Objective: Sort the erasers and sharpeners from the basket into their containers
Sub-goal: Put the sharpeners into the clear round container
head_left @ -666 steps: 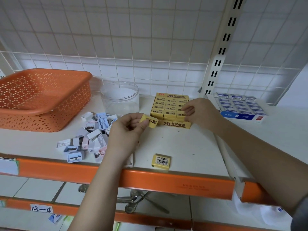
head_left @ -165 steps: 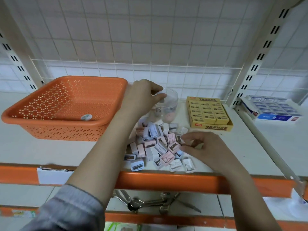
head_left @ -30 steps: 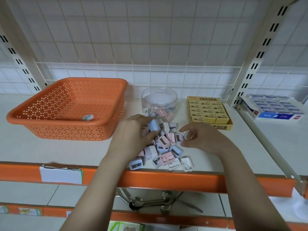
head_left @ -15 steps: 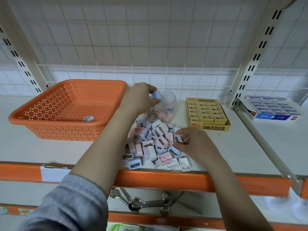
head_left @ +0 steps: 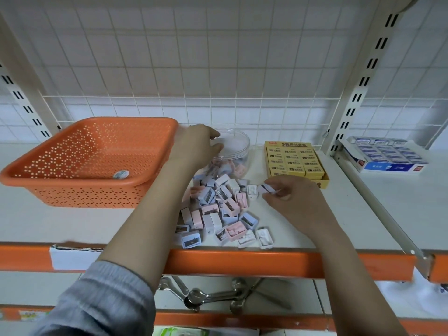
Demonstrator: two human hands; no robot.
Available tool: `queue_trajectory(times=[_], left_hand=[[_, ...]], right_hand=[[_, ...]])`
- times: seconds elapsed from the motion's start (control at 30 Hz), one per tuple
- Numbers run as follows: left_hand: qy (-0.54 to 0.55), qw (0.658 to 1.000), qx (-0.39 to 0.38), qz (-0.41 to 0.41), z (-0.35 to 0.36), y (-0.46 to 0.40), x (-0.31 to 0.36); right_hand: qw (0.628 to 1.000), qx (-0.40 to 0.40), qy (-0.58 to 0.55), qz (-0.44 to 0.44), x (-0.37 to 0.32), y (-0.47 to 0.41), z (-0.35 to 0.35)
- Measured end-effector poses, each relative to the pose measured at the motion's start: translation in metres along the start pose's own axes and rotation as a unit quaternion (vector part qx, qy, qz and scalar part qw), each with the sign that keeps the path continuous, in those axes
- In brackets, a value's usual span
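Observation:
A pile of small pink, blue and white sharpeners (head_left: 219,209) lies on the white shelf. Behind it stands a clear round jar (head_left: 238,147) with several sharpeners inside. My left hand (head_left: 194,147) hovers at the jar's left rim with fingers loosely apart and nothing visible in them. My right hand (head_left: 291,200) pinches a white sharpener (head_left: 268,189) at the pile's right edge. The yellow eraser box (head_left: 294,161), packed with yellow erasers, sits right of the jar. The orange basket (head_left: 72,181) at the left holds only a small round sticker (head_left: 121,174).
A blue-and-white box of erasers (head_left: 385,157) rests on the neighbouring shelf at the right, beyond an upright post (head_left: 351,112). A wire grid backs the shelf. The orange front rail (head_left: 242,263) runs below the pile. Metal tools (head_left: 213,297) lie on the lower shelf.
The blue sharpener that my left hand held over the jar is gone from its fingers. My right hand has lifted a white sharpener from the pile and drawn it rightward.

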State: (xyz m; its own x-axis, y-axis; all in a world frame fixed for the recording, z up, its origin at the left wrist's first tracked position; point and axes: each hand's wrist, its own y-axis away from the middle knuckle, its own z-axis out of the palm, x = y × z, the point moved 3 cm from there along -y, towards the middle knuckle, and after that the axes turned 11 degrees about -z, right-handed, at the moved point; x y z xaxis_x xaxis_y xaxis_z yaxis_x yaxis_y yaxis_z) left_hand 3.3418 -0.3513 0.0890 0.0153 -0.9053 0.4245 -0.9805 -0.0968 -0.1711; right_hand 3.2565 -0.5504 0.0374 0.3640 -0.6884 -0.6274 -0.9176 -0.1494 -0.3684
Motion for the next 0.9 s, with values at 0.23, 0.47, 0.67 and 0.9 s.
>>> queue_trajectory(times=[0.23, 0.47, 0.67, 0.9], left_hand=[[0.072, 0.992, 0.087, 0.058, 0.003, 0.066, -0.016], [0.102, 0.990, 0.072, 0.065, 0.014, 0.119, -0.040], [0.080, 0.995, 0.033, 0.053, 0.013, 0.139, -0.053], [0.028, 0.998, -0.031, 0.046, 0.006, 0.145, -0.053]], right_hand=[[0.996, 0.071, -0.030, -0.048, -0.020, -0.038, -0.008], [0.994, 0.066, -0.059, -0.063, -0.031, -0.106, 0.005], [0.999, 0.018, -0.033, -0.038, -0.028, -0.129, 0.019], [0.996, 0.034, -0.063, -0.061, -0.032, -0.104, 0.016]])
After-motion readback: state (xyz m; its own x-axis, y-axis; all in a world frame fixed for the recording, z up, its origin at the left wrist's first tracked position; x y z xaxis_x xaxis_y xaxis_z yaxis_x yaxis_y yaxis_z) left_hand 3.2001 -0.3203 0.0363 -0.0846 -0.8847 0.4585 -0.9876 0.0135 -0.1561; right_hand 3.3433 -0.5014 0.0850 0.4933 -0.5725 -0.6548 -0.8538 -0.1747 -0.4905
